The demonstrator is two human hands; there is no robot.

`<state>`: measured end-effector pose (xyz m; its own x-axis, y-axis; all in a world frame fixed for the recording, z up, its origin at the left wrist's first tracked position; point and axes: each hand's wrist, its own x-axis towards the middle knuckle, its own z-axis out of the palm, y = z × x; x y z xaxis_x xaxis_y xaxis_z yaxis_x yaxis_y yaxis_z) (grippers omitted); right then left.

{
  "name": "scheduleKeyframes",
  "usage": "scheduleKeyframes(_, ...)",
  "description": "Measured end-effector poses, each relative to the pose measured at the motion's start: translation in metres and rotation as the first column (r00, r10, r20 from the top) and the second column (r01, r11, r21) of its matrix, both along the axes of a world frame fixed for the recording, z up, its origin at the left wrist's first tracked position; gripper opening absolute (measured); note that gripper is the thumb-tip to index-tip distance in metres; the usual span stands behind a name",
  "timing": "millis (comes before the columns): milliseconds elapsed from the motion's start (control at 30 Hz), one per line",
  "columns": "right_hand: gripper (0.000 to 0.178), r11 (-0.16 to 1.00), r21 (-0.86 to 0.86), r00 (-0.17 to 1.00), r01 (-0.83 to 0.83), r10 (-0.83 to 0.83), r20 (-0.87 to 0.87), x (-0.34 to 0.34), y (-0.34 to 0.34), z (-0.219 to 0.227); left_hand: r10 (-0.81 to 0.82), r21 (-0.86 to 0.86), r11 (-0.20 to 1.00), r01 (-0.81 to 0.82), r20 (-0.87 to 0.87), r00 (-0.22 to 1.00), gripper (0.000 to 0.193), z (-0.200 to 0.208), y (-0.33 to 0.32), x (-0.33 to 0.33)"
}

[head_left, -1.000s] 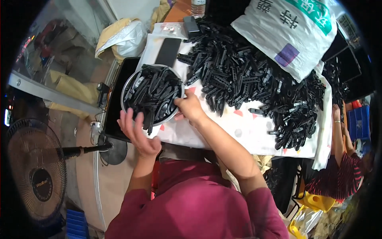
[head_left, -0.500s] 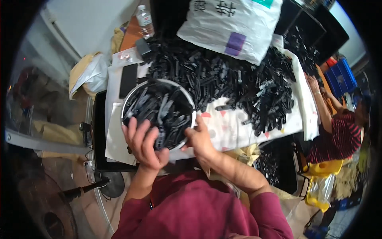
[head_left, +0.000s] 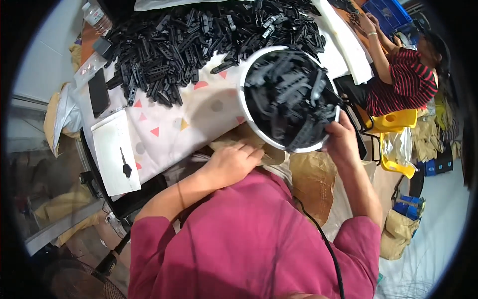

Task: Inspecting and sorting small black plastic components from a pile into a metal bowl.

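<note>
My right hand (head_left: 343,139) grips the rim of a white round bucket (head_left: 243,102) at its right side. Small black plastic parts (head_left: 286,94) fill the bucket, slightly blurred; it hangs over the table's front edge, above a brown paper sack (head_left: 312,184). Beside the bucket, my left hand (head_left: 233,162) is closed on the brown edge of the sack in front of my body, its fingertips partly hidden. A wide heap of similar black parts (head_left: 169,47) covers the far part of the table.
On the patterned tablecloth (head_left: 169,127) lie a black phone (head_left: 99,92) and a white sheet (head_left: 114,154) with a small dark tool. A water bottle (head_left: 95,17) stands far left. Another person (head_left: 406,74) works at the right, near a yellow chair (head_left: 396,119).
The bucket has moved right, off the table and toward me, now held by my right hand. My left hand has left the bucket and taken the sack's edge. The view has shifted too.
</note>
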<state>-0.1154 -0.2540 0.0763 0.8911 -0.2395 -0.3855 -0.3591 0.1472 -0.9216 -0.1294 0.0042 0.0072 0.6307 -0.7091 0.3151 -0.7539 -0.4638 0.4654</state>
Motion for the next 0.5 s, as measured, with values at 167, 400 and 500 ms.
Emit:
scheduleKeyframes(167,0.047,0.998,-0.048,0.996,0.029,-0.032,-0.080,-0.043,-0.034,-0.002,0.065,0.524,0.835,-0.169,0.210,0.975,0.017,-0.023,-0.051,0.007)
scheduleKeyframes(400,0.045,0.980,0.043,0.979,0.193,-0.189,-0.071,-0.075,-0.046,-0.039,0.358,0.314,0.917,-0.247,-0.371,0.857,0.023,-0.066,-0.041,0.051)
scheduleKeyframes(500,0.047,0.994,0.039,0.972,-0.102,0.108,-0.209,-0.083,-0.054,-0.027,0.486,0.115,0.848,-0.517,-0.557,0.673,0.024,-0.050,-0.025,0.042)
